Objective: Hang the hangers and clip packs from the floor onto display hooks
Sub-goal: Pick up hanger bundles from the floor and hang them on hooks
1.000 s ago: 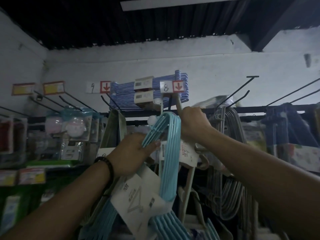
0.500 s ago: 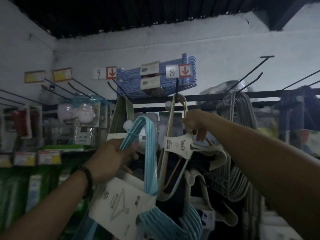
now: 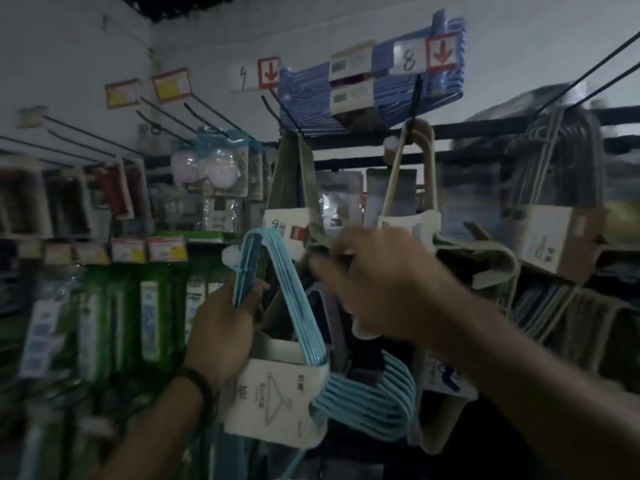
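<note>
My left hand (image 3: 225, 323) grips a pack of light blue hangers (image 3: 277, 289) by its hook end; a white card sleeve (image 3: 277, 400) wraps the pack lower down. My right hand (image 3: 377, 282) is blurred in mid-air just right of the blue pack, in front of the display, with its fingers curled; I cannot tell whether it holds anything. A beige hanger pack (image 3: 415, 168) hangs from the black hook (image 3: 414, 98) under the "8" tag (image 3: 408, 60). An olive hanger pack (image 3: 294, 174) hangs to its left.
Dark blue hanger packs (image 3: 381, 95) lie on the top rail. Grey wire hangers (image 3: 561, 161) hang at the right. Bare black hooks (image 3: 166, 116) stick out at upper left. Green-packed goods (image 3: 121, 313) and pink items (image 3: 214, 168) fill the left racks.
My right hand has let go of the beige pack, which now hangs on the hook, and has dropped toward the blue pack. My left hand has lowered the blue pack. The view has tilted down.
</note>
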{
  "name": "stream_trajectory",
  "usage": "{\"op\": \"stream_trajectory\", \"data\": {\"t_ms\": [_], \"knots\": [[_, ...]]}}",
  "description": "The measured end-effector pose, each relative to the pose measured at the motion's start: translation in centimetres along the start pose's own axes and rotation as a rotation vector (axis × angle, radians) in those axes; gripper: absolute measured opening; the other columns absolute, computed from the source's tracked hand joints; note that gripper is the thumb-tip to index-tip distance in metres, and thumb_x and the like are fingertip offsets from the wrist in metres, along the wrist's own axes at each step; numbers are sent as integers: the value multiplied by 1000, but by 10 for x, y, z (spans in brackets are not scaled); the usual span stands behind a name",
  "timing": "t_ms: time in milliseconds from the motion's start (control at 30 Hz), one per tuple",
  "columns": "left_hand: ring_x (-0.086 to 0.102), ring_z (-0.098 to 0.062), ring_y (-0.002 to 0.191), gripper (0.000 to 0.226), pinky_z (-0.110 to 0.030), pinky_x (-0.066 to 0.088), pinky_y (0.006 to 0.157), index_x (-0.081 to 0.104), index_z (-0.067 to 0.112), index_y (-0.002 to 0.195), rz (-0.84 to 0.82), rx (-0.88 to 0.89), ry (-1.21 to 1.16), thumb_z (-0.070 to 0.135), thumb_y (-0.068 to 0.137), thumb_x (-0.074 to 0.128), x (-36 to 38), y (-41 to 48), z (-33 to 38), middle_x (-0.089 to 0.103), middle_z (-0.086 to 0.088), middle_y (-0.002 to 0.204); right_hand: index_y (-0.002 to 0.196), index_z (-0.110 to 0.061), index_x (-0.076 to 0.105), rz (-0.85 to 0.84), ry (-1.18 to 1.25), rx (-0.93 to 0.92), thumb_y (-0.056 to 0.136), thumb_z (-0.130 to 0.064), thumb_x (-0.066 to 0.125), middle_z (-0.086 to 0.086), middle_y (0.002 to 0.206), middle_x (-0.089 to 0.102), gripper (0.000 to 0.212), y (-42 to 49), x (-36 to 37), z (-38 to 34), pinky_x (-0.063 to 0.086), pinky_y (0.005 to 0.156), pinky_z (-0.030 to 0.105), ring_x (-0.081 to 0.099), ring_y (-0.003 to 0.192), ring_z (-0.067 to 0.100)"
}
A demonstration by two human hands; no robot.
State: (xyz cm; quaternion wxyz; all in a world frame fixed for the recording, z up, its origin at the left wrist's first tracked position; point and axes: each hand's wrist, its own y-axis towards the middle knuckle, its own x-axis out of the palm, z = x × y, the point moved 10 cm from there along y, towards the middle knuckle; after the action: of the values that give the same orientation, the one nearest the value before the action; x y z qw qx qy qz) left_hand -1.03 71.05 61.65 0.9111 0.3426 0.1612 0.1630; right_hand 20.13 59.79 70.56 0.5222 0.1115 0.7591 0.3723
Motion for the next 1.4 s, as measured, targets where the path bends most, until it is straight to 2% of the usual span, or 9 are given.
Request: {"op": "stream_trajectory", "data": {"t_ms": [167,267,533,700,833,967,1200,1300,1400], "knots": [[60,-1,58,16,-13,44,50,64,21,99,51,-33,-95,28,109,55,8,-39,-30,60,2,72,164,-26,16,-241,-136,30,99,-73,42,1,123,64,84,-41,125,11,60,76,41,68,95,26],[63,-10,62,10,-30,52,55,62,27,100,75,-37,-60,34,106,57,17,-51,-49,64,-2,73,167,-21,6,-259,-181,54,108,-59,36,5,133,62,76,-51,157,15,48,71,37,68,101,28],[66,-11,68,19,-37,56,61,50,58,118,47,105,-18,54,99,53,31,-71,-55,69,7,80,160,-25,9,-234,-258,156,109,-44,39,1,120,69,62,-67,192,46,49,65,34,72,89,26],[70,0,94,35,-35,62,81,45,54,144,-169,118,116,45,110,45,66,-69,-72,72,19,110,160,-23,8,-116,-265,203,109,-39,38,1,118,71,62,-62,200,71,60,71,38,73,90,24],[67,-9,82,46,-37,60,69,31,62,148,-187,125,258,35,112,39,76,-50,-74,69,9,107,159,-16,13,-49,-300,184,110,-35,40,7,132,61,60,-45,203,71,59,76,35,73,99,25],[63,-23,97,28,-46,58,87,51,38,137,-253,69,448,37,111,40,91,-27,-85,52,-1,130,153,-11,25,-99,-386,243,108,-27,50,18,143,46,54,-25,211,82,58,80,34,71,107,28],[68,-35,110,50,-46,58,96,47,31,146,-466,-73,632,17,98,49,113,-17,-94,67,-12,128,137,-14,54,-231,-411,231,108,-30,50,11,124,67,34,-7,216,109,58,82,41,70,111,31],[69,-35,110,35,-42,59,91,61,13,133,-553,-89,843,20,99,55,113,-25,-68,67,-15,126,129,-25,57,-109,-314,159,105,-40,48,4,103,69,30,-1,186,108,55,62,36,72,87,28],[69,-31,106,24,-41,59,86,67,13,118,-512,32,870,25,103,51,119,-40,-16,69,-11,119,101,-28,57,98,-196,89,102,-48,46,-2,95,67,23,-7,131,98,58,61,39,67,77,21]]}}
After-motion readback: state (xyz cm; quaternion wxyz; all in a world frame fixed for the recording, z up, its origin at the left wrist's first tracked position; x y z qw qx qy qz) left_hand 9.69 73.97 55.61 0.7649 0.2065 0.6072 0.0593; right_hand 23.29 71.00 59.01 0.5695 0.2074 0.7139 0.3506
